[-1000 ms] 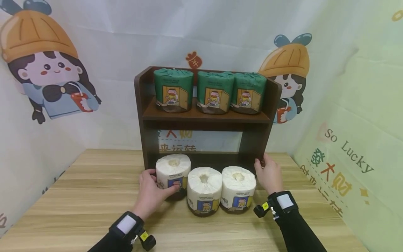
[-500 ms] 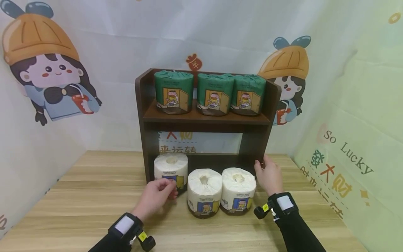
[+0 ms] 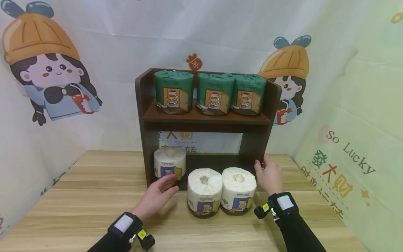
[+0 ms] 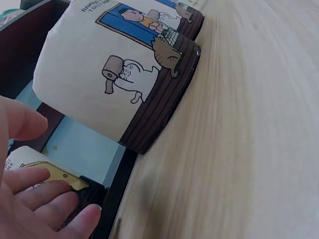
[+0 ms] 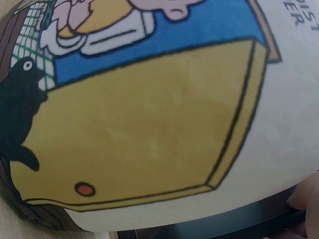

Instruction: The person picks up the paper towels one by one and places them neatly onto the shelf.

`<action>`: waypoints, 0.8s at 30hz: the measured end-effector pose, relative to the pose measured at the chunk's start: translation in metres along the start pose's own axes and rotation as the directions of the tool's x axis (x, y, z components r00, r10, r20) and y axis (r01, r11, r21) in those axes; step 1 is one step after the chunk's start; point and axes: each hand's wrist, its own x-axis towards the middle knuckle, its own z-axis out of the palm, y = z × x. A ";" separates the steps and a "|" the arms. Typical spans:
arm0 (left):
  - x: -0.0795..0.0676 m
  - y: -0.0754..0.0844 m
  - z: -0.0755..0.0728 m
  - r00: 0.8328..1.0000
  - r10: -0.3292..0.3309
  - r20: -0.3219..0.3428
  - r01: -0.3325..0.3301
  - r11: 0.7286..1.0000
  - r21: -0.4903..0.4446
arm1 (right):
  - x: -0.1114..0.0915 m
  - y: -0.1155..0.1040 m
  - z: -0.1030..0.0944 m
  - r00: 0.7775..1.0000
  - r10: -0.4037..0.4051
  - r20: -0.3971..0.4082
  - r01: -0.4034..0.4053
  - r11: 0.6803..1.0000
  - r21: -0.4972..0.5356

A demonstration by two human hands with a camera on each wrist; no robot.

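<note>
A white-wrapped toilet paper roll (image 3: 170,161) stands at the left end of the lower level of a dark brown shelf (image 3: 206,119). My left hand (image 3: 157,196) is in front of that roll, fingers extended and thumb apart; whether a fingertip touches it is hard to tell. My right hand (image 3: 270,175) holds the front edge of the shelf's right side panel between thumb and fingers. Two more white rolls stand side by side on the table before the shelf, a middle roll (image 3: 204,192) and a right roll (image 3: 238,190), which fills most of the right wrist view.
Three green-wrapped rolls, the left one (image 3: 174,91) standing slightly apart, line the upper level. The wooden table (image 3: 94,196) spreads out on both sides of the shelf. Printed cloth (image 3: 119,52) hangs behind and along the sides.
The left white roll has gone back from the shelf's front onto its lower level. My left hand let go of it, pushed with bent fingers, then straightened them. My right hand stayed put.
</note>
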 end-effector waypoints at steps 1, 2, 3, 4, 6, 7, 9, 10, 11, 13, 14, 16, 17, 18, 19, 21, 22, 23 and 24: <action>0.000 0.000 0.000 1.000 -0.001 0.010 0.001 1.000 0.006 | 0.000 0.000 0.000 1.000 -0.001 -0.001 0.001 1.000 0.001; 0.000 0.000 0.000 1.000 -0.003 0.022 0.002 1.000 0.011 | 0.000 0.000 0.000 1.000 -0.002 -0.001 0.002 1.000 0.003; 0.000 0.000 0.000 0.999 -0.004 0.032 0.004 1.000 0.023 | 0.000 0.000 0.000 1.000 -0.002 -0.002 0.002 1.000 0.003; 0.000 -0.001 -0.001 0.999 -0.007 0.040 0.005 0.999 0.039 | 0.000 0.000 0.000 1.000 -0.004 -0.003 0.004 1.000 0.004; 0.000 -0.002 0.000 0.998 -0.011 0.058 0.007 0.998 0.062 | 0.000 0.000 0.000 1.000 -0.005 -0.004 0.005 1.000 0.003; 0.000 -0.002 0.000 0.998 -0.013 0.065 0.009 0.998 0.069 | 0.000 0.000 0.000 1.000 -0.005 -0.005 0.005 1.000 0.002; 0.001 -0.003 -0.001 0.997 -0.013 0.070 0.008 0.997 0.077 | 0.000 0.001 0.000 1.000 -0.006 -0.006 0.006 1.000 -0.001; 0.001 -0.003 0.000 0.998 -0.012 0.069 0.007 0.997 0.075 | 0.000 0.001 0.000 1.000 -0.005 -0.006 0.005 1.000 -0.001; 0.002 -0.003 0.000 0.998 -0.013 0.066 0.008 0.998 0.066 | 0.000 0.002 0.000 1.000 -0.002 -0.005 0.002 1.000 -0.001; 0.003 -0.001 0.000 0.998 -0.015 0.057 0.013 0.999 0.046 | 0.001 0.002 0.000 1.000 0.001 -0.005 -0.001 1.000 0.000; 0.003 0.000 0.001 0.998 -0.019 0.052 0.017 0.999 0.034 | 0.001 0.003 0.000 1.000 0.001 -0.004 -0.001 1.000 0.000; 0.003 0.004 0.002 0.999 -0.030 0.045 0.029 1.000 0.011 | 0.002 0.003 0.001 1.000 0.001 -0.005 -0.001 1.000 -0.002; 0.004 0.007 0.003 0.998 -0.036 0.044 0.036 0.999 -0.001 | 0.002 0.004 0.001 1.000 -0.001 -0.007 0.001 1.000 -0.003; 0.004 0.010 0.004 0.998 -0.040 0.045 0.041 0.999 -0.008 | 0.002 0.004 0.002 1.000 -0.003 -0.010 0.003 1.000 -0.003; 0.004 0.013 0.005 0.998 -0.045 0.045 0.046 0.999 -0.014 | 0.002 0.004 0.002 1.000 -0.005 -0.009 0.005 1.000 -0.003; 0.005 0.017 0.010 0.997 -0.053 0.050 0.055 0.998 -0.025 | 0.003 0.005 0.002 1.000 -0.007 -0.011 0.007 1.000 -0.001; 0.006 0.020 0.012 0.997 -0.054 0.056 0.057 0.998 -0.037 | 0.002 0.005 0.002 1.000 -0.006 -0.009 0.006 1.000 0.002; 0.007 0.022 0.016 0.996 -0.056 0.064 0.059 0.997 -0.047 | 0.002 0.005 0.002 1.000 -0.005 -0.007 0.005 1.000 0.006; 0.008 0.023 0.019 0.996 -0.058 0.072 0.062 0.997 -0.053 | 0.002 0.005 0.001 1.000 -0.003 -0.005 0.003 1.000 0.007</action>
